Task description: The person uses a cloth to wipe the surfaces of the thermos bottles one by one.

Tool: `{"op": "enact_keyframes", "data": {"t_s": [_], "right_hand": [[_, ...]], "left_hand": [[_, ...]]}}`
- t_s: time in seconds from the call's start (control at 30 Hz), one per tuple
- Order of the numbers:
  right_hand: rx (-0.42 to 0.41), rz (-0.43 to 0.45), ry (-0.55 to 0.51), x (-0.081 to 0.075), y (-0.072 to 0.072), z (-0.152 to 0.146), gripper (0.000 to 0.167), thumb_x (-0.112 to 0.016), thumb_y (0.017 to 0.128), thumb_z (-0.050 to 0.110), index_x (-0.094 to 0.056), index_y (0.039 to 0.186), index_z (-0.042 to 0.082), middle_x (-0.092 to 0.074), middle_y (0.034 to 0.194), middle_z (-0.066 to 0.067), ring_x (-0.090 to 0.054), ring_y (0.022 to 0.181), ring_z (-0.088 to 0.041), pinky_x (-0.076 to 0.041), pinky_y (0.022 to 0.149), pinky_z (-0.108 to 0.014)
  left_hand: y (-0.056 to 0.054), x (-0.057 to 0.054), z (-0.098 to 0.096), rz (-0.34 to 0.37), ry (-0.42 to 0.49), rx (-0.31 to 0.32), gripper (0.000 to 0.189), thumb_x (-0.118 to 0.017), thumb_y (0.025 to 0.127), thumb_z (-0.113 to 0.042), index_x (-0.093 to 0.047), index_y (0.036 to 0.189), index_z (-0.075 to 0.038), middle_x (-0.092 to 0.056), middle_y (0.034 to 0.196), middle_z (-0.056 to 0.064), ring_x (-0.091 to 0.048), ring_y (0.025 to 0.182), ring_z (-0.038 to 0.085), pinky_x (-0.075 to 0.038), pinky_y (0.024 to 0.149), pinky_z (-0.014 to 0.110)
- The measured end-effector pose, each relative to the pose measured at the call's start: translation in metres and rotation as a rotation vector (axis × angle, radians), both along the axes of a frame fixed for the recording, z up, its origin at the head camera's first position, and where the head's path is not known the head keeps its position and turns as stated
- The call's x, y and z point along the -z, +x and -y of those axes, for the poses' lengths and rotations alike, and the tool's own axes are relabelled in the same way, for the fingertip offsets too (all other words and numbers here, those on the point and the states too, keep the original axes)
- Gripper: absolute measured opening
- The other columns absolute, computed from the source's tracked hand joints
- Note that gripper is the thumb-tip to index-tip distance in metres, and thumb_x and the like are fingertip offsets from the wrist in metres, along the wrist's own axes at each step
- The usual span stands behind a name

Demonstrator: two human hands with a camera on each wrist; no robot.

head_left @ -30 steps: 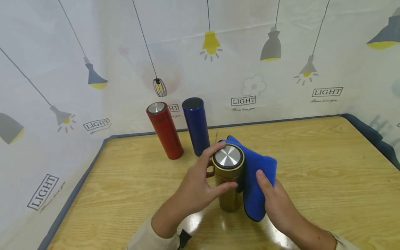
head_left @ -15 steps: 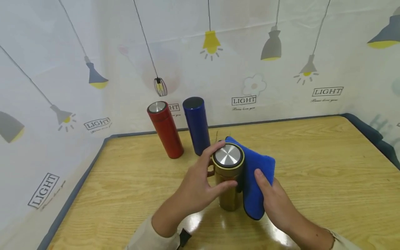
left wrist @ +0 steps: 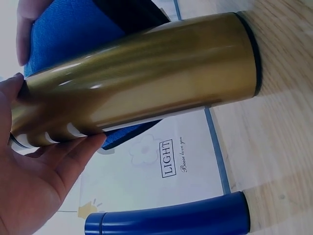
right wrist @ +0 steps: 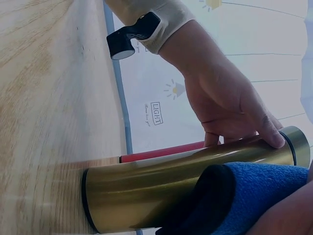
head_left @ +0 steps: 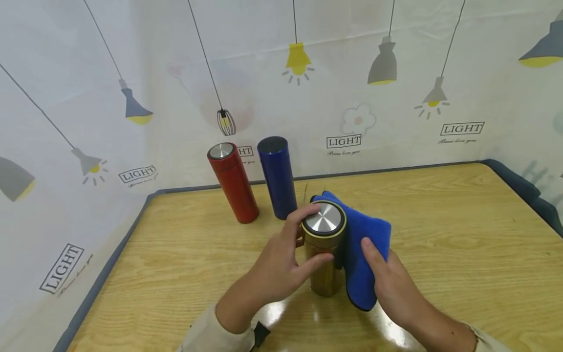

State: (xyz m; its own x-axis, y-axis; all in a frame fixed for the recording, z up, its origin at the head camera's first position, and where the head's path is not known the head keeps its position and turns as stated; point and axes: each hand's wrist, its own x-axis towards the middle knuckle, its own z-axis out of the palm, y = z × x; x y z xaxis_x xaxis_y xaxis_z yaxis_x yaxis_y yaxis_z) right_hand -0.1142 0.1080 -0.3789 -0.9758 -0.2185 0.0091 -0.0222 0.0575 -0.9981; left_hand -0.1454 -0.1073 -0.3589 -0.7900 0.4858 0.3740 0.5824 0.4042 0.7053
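Note:
A gold thermos with a shiny silver lid top stands upright on the table in the head view. My left hand grips it near the top, thumb on the near side and fingers round the far side. Pinched in my right hand is a folded blue cloth with a dark edge, thumb on its outer face. The cloth lies along the thermos's right side, and its folds hide that hand's other fingers. In the left wrist view the cloth shows behind the thermos.
Behind my left hand stand a red thermos with a silver top and a dark blue thermos. The wooden table meets a pale wall covering printed with lamps. A small black device sits at my left cuff.
The gold thermos and the blue cloth have shifted very slightly to the right with both hands. Both grasps look the same, and the red and blue thermoses stay put.

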Motion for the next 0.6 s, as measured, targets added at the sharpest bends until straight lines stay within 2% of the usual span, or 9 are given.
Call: {"op": "enact_keyframes", "data": {"t_s": [0.17,0.6], "right_hand": [[0.003,-0.011,0.0,0.0002,0.0005,0.0006,0.048,-0.025,0.111,0.031,-0.039,0.149,0.005,-0.057,0.135,-0.019,-0.06,0.115,-0.008,-0.053,0.09,-0.027],[0.008,-0.008,-0.021,0.0013,0.0002,0.0051,0.047,-0.027,0.111,0.031,-0.04,0.147,0.004,-0.059,0.132,-0.02,-0.063,0.111,-0.008,-0.054,0.088,-0.026]], "left_hand": [[-0.0005,0.0003,-0.0001,-0.007,-0.019,-0.024,0.082,-0.076,0.09,-0.026,-0.022,0.152,-0.028,-0.052,0.147,0.005,-0.057,0.129,0.02,-0.057,0.094,0.038],[0.0006,0.0009,-0.0005,0.028,-0.021,-0.047,0.083,-0.077,0.089,-0.025,-0.023,0.151,-0.031,-0.052,0.147,0.005,-0.056,0.13,0.02,-0.058,0.092,0.038]]}}
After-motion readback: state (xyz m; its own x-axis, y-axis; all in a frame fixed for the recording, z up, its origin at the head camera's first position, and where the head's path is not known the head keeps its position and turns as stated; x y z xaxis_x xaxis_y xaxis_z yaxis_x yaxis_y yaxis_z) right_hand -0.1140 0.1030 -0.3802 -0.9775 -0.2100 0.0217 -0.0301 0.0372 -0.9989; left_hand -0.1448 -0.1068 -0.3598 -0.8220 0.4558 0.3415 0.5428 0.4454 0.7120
